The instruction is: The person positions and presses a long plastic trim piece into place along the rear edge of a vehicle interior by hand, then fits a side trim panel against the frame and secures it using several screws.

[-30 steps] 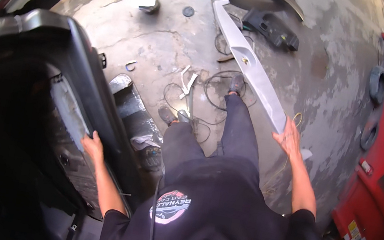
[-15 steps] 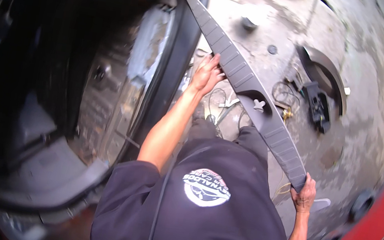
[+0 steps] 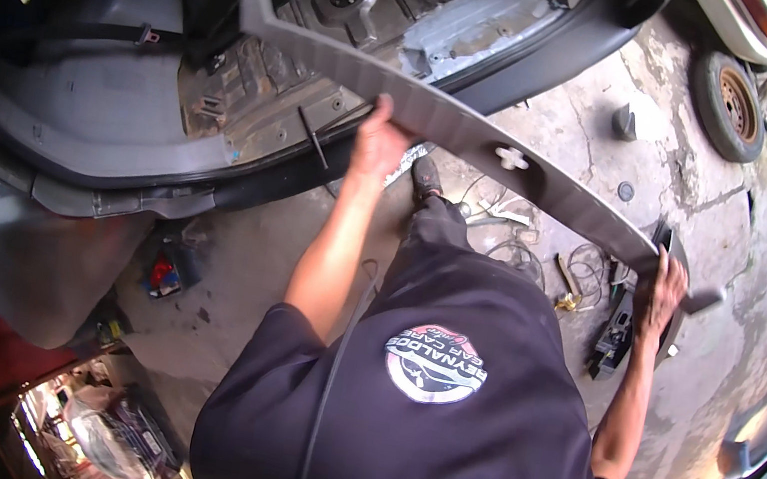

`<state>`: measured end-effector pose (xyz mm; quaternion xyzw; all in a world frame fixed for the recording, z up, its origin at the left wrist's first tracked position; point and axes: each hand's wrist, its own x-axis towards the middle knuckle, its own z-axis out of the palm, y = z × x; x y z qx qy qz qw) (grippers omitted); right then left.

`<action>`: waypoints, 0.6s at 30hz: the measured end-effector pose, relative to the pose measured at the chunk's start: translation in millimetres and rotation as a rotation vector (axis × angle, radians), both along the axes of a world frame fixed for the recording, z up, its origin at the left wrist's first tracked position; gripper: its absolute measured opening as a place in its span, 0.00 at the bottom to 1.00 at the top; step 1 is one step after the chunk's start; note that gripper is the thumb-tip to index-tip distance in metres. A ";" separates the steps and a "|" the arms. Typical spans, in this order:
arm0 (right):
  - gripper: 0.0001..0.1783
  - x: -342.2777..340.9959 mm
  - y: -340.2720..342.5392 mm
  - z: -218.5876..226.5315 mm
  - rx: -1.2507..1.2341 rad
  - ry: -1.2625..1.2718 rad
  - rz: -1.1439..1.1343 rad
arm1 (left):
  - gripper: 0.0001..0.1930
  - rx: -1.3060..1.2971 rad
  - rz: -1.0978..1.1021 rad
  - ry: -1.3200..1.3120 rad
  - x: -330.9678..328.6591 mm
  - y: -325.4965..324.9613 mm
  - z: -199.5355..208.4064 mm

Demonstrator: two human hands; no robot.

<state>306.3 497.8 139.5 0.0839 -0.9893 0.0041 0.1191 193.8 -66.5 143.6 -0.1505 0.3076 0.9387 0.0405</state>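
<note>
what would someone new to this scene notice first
Probably the long grey panel stretched across the picture, held in both hands: the left hand left of its middle, the right hand near its right end. Next, the car's open cargo area at the upper left, its bare metal floor showing. Then the wheel with a rust-brown rim on the ground at the upper right.
</note>
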 end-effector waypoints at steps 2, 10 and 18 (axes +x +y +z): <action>0.36 -63.1 -54.9 3.5 0.017 -0.033 0.072 | 0.31 -0.075 0.211 -0.039 14.9 -65.6 -12.0; 0.46 -270.2 -273.6 6.9 0.075 -0.093 0.273 | 0.36 0.044 0.577 -0.244 43.7 -241.3 -44.4; 0.42 -345.8 -372.0 -27.6 -0.140 -0.059 0.052 | 0.29 0.079 0.686 -0.440 4.5 -275.7 -72.4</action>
